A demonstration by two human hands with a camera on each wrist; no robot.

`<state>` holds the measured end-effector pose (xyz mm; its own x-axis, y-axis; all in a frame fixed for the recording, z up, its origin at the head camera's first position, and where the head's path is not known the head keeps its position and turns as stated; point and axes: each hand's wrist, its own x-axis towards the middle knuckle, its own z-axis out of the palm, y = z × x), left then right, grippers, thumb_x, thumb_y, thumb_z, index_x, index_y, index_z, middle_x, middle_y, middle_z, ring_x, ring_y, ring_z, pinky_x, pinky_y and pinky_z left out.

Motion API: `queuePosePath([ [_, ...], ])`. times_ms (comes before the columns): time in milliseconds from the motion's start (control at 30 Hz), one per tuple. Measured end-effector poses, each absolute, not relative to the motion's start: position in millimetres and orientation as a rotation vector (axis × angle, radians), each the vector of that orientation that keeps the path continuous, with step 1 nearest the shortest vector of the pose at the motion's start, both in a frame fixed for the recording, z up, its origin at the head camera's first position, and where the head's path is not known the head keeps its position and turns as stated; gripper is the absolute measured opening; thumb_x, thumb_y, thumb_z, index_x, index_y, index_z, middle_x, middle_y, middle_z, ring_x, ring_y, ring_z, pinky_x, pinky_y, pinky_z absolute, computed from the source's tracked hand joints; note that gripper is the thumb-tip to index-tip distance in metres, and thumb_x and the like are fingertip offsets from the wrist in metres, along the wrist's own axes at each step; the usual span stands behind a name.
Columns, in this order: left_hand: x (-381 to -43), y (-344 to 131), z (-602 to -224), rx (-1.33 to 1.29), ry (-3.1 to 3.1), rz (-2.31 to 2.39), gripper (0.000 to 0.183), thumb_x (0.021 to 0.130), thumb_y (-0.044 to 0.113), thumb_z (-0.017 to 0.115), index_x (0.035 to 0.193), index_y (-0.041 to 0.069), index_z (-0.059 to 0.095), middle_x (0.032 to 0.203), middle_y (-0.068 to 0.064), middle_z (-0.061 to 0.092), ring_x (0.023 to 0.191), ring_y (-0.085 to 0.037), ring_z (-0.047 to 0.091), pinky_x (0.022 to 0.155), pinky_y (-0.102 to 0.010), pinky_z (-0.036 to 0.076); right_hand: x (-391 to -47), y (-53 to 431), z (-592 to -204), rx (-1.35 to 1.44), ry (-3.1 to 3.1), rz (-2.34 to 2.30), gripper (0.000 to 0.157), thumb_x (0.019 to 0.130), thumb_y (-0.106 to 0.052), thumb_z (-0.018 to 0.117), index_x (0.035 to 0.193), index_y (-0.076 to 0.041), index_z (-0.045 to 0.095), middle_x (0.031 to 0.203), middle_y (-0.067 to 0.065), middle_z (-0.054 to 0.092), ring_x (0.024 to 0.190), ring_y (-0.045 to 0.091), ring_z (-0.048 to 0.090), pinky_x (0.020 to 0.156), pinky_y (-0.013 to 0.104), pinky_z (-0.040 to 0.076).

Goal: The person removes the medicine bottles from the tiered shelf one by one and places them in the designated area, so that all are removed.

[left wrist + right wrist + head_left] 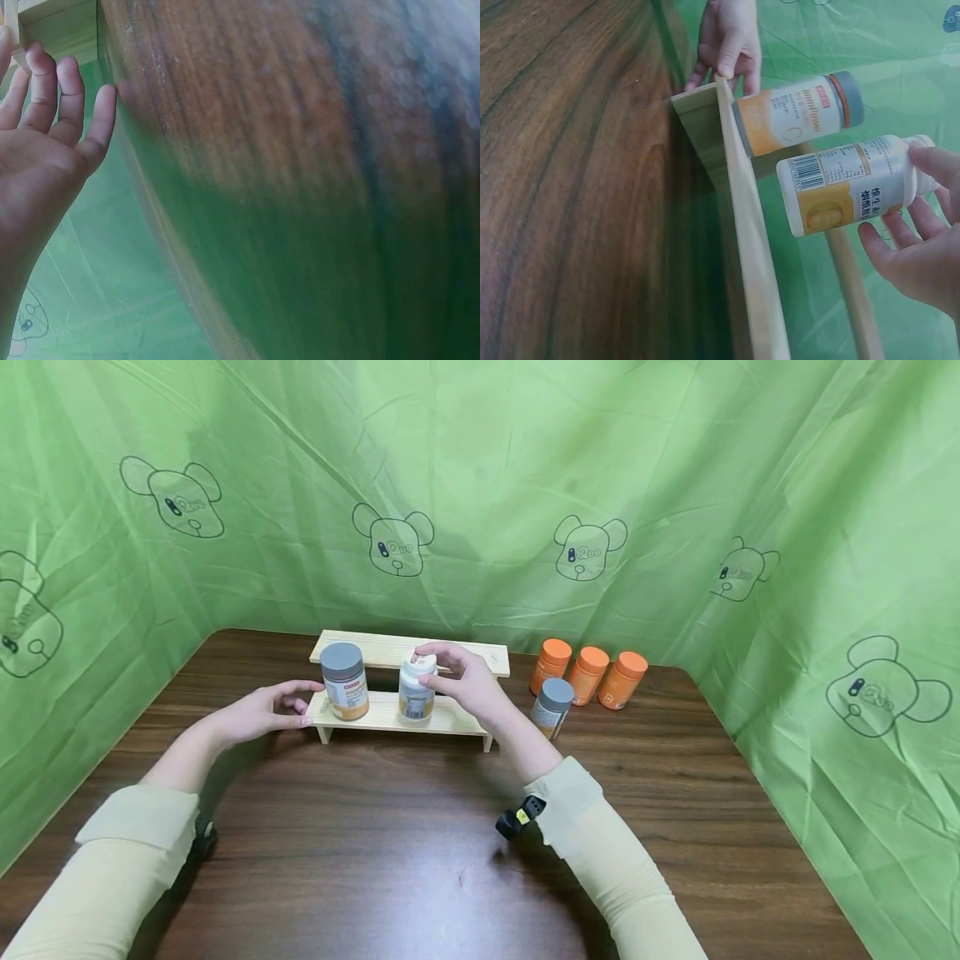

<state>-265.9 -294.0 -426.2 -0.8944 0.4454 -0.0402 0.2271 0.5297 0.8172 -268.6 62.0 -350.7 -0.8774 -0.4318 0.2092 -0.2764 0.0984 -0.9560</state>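
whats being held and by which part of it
White bottle, by its top end, in the right hand. Left hand touches the rack; grip unclear.

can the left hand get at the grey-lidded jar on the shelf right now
Likely yes: the left hand is at the left end of the lower shelf, right beside the grey-lidded jar; nothing appears between them, and the right hand holds the white bottle farther right.

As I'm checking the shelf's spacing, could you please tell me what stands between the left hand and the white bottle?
In the head view, a gray-lidded jar stands on the lower shelf board between the left hand and the white bottle.
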Motion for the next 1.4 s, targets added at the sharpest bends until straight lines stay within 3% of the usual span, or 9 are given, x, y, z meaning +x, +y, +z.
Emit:
queuePosePath([
  [433, -266.9, -294.0, -426.0, 0.563, 2.516, 1.301, 0.062, 0.088, 0.023, 0.068, 0.141, 0.011, 0.039, 0.099, -0.012, 0.063, 0.09, -0.011, 0.059, 0.079, -0.023, 0.042, -263.9, 88.2, -323.6, -0.778, 2.258, -1.858, 0.035, 0.086, -0.016, 0.07, 0.119, -0.019, 0.062, 0.125, -0.003, 0.06, 0.119, 0.016, 0.052, 0.098, 0.043, 0.041],
  [1133, -263.9, -294.0, -426.1, 0.599, 2.536, 1.302, 0.059, 0.088, 0.019, 0.067, 0.139, 0.008, 0.04, 0.096, -0.008, 0.064, 0.088, -0.009, 0.059, 0.077, -0.022, 0.043, -245.7, 142.2, -282.7, -0.831, 2.255, -1.881, 0.037, 0.084, -0.008, 0.071, 0.119, -0.011, 0.062, 0.123, 0.004, 0.061, 0.113, 0.021, 0.056, 0.092, 0.038, 0.046],
  [1400, -264.9, -293.8, -426.3, 0.616, 2.516, 1.309, 0.06, 0.089, 0.018, 0.066, 0.141, 0.007, 0.038, 0.097, -0.011, 0.063, 0.089, -0.009, 0.06, 0.077, -0.023, 0.043, -241.3, 168.4, -273.0, -0.845, 2.322, -1.855, 0.038, 0.083, -0.007, 0.071, 0.119, -0.013, 0.063, 0.125, 0.004, 0.06, 0.114, 0.022, 0.056, 0.092, 0.036, 0.045],
])
